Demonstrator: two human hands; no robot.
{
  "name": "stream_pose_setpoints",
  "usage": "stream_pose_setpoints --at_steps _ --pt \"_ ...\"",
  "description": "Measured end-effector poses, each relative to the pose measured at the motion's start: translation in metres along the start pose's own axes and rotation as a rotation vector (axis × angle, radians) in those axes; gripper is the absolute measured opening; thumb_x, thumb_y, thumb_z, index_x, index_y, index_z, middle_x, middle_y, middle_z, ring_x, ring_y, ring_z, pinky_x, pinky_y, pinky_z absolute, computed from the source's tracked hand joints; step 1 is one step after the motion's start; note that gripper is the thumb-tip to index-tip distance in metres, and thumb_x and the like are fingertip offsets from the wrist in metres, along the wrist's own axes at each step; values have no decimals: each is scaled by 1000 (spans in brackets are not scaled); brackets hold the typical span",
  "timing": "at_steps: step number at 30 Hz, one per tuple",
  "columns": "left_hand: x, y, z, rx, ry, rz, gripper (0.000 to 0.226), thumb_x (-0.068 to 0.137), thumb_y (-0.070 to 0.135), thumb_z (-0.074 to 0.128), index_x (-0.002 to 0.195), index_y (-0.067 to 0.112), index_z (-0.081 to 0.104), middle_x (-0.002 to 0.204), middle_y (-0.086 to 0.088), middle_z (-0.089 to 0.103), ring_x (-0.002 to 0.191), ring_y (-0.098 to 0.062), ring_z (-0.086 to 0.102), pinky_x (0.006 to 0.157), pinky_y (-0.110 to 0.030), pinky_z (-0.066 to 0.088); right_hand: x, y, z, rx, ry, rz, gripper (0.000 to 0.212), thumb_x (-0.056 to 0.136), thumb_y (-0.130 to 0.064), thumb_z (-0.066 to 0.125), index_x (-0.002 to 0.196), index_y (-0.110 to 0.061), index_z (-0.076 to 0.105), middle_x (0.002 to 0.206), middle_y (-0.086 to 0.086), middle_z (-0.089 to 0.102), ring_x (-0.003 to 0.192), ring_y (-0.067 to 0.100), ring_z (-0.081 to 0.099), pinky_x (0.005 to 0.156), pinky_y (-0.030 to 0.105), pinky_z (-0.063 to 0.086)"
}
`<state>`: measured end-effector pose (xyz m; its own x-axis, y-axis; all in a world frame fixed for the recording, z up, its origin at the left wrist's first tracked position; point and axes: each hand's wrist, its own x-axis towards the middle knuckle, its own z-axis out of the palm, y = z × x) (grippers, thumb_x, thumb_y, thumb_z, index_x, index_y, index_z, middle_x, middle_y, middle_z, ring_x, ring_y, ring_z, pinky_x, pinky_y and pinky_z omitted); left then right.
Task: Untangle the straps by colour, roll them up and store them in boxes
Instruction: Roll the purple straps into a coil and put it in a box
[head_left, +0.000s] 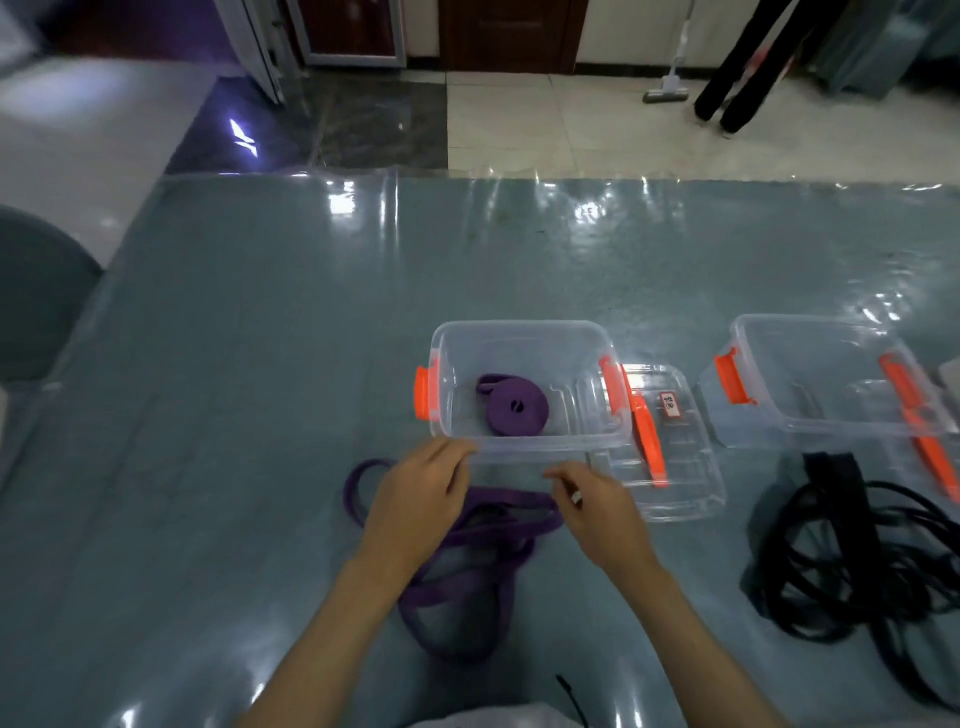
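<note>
So progress check: one purple roll (513, 410) is done and sits flat on the floor of the near clear box (524, 387), its loose tail poking up-left. The second purple strap (457, 561) isn't rolled yet, it's sprawled in loops on the surface just in front of that box, running roughly from the box edge down toward me. My left hand (423, 499) hovers over the heap with fingers relaxed by the box's near rim, gripping nothing. Right hand (597, 506) has its fingers curled near the strap's top edge, but I can't tell if that grip actually has it. The black straps (852, 561) are untouched in a tangle to the right (that's the big chunk left), and the far box (831, 382) has none in it.
</note>
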<state>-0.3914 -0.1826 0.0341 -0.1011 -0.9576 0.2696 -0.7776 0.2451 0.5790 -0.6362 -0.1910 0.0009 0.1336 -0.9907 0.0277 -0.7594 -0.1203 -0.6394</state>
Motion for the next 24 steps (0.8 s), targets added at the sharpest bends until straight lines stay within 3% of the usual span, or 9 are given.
stream_pose_setpoints --at_steps 2,4,6,8,12,14,17,20,24 --pt "-24 -11 1 36 -21 -57 13 98 9 67 106 13 77 101 -2 76 91 -28 72 77 -44 60 -12 14 14 -37 -113 37 28 92 2 72 118 -9 77 116 9 72 101 30 72 93 42 57" --pt "-45 -31 9 118 -177 -164 21 96 8 68 114 15 76 115 -3 72 106 -32 69 85 -46 58 -20 25 25 -47 -280 112 40 91 1 73 130 -7 72 129 15 65 118 32 66 105 33 49" --pt "-65 -55 17 317 -442 -241 39 98 16 64 136 26 65 142 3 58 130 -28 55 102 -44 49 -24 31 32 -25 -342 189 37 90 4 74 126 -3 74 127 20 65 117 36 67 107 33 48" --pt "-80 -75 21 416 -562 -298 43 98 20 63 139 33 60 145 8 54 135 -23 50 107 -42 44 -23 33 34 27 -284 243 29 88 4 79 116 -1 78 117 19 68 108 37 69 102 35 51" --pt "-88 -94 15 226 -324 -304 26 85 9 80 109 18 78 111 -3 77 107 -32 72 89 -42 54 -15 17 16 203 -170 224 31 86 -8 87 115 -12 77 108 5 74 100 21 71 85 21 53" --pt "-86 -102 9 110 -221 -309 29 80 3 84 107 13 79 107 -3 80 100 -30 75 87 -44 58 -12 2 2 347 -99 210 41 83 -12 90 119 -18 72 105 0 76 96 12 73 80 13 55" --pt "-81 -103 -1 -32 -184 -288 40 79 -1 84 116 11 76 113 0 78 105 -27 75 94 -45 59 -9 -25 -17 481 -8 135 39 81 -15 92 113 -21 71 101 -2 78 93 10 76 82 20 60" --pt "-73 -95 -12 -104 -196 -237 57 80 -2 80 132 17 69 125 7 68 117 -18 68 105 -38 54 -7 -53 -36 685 27 97 31 83 -8 90 105 -23 75 98 6 79 92 24 79 78 31 64" --pt "-58 -67 -35 -253 -377 -125 88 82 6 77 156 36 40 147 12 51 138 -12 50 121 -31 39 -5 -90 -56 827 34 48 27 86 -7 87 105 -25 78 99 13 80 90 30 80 74 37 66"
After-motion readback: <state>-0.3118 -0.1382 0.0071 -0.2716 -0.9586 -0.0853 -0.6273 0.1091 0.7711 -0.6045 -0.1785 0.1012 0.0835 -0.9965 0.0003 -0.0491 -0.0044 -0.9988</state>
